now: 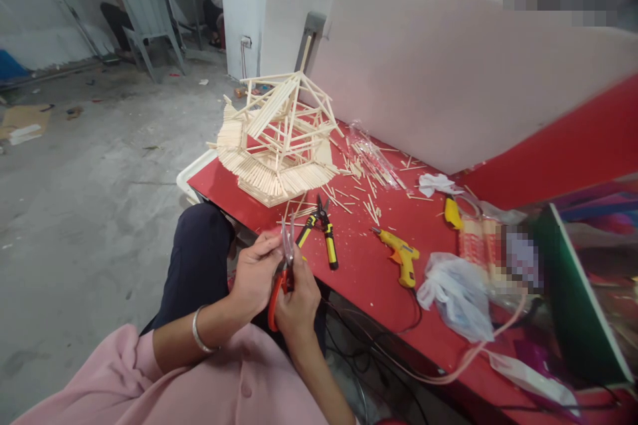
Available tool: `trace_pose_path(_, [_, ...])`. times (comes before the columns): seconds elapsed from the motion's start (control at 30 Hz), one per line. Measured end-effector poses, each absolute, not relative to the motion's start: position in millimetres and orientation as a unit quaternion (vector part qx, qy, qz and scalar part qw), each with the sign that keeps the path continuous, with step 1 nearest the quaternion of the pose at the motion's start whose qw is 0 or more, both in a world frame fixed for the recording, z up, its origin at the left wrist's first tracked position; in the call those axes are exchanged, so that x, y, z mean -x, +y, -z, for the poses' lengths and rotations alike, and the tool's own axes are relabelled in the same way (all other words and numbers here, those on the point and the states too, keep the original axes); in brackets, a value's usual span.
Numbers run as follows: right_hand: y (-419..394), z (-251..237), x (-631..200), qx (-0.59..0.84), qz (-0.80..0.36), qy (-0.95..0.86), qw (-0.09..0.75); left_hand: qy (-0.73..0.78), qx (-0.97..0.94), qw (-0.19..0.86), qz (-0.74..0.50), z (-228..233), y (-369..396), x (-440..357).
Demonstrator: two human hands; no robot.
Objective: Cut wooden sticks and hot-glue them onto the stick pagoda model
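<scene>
Over my lap, close to the table edge, my right hand is closed around red-handled scissors. Their metal blades point up and away from me, spread apart. My left hand has its fingers pinched together right beside the blades; whatever they hold, if anything, cannot be made out. Beyond the hands, black and yellow cutting pliers lie with their jaws apart. Behind them stands a model of thin pale wooden sticks, with a peaked open frame above a wide skirt of sticks.
The red table carries scattered stick offcuts, a plastic packet of sticks, a yellow glue gun and a crumpled clear bag. A green board stands at right. Cables hang below the edge. A grey chair is farther off.
</scene>
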State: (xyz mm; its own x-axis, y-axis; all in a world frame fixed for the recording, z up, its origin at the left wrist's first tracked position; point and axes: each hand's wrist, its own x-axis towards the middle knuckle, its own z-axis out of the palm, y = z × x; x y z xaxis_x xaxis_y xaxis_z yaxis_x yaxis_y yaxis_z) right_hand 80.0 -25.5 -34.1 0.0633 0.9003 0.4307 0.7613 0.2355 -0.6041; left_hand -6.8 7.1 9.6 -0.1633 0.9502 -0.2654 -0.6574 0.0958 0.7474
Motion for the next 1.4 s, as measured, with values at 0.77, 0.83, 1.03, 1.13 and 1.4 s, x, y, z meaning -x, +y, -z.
trace_pose_path(0.77, [-21.7,42.6,-85.4,0.6,-0.034,-0.69,0.403,0.391,-0.177,0.629,-0.648,-8.8,9.0,6.5])
trace_pose_path(0.83, [-20.8,44.3,-86.3,0.6,-0.035,-0.689,0.406,0.391,-0.169,0.632,-0.648,-7.8,9.4,6.0])
trace_pose_path(1.03, [-18.2,46.4,-85.9,0.582,-0.039,-0.693,0.424,0.398,-0.139,0.636,-0.646,-5.8,10.1,4.6])
trace_pose_path(1.13, [-18.0,44.2,-84.2,0.569,-0.054,-0.699,0.43,0.405,-0.132,0.635,-0.645,-4.9,10.6,4.9])
trace_pose_path(1.4, [-18.8,39.9,-81.9,0.621,-0.058,-0.693,0.363,0.4,-0.14,0.636,-0.644,-4.4,11.9,8.5])
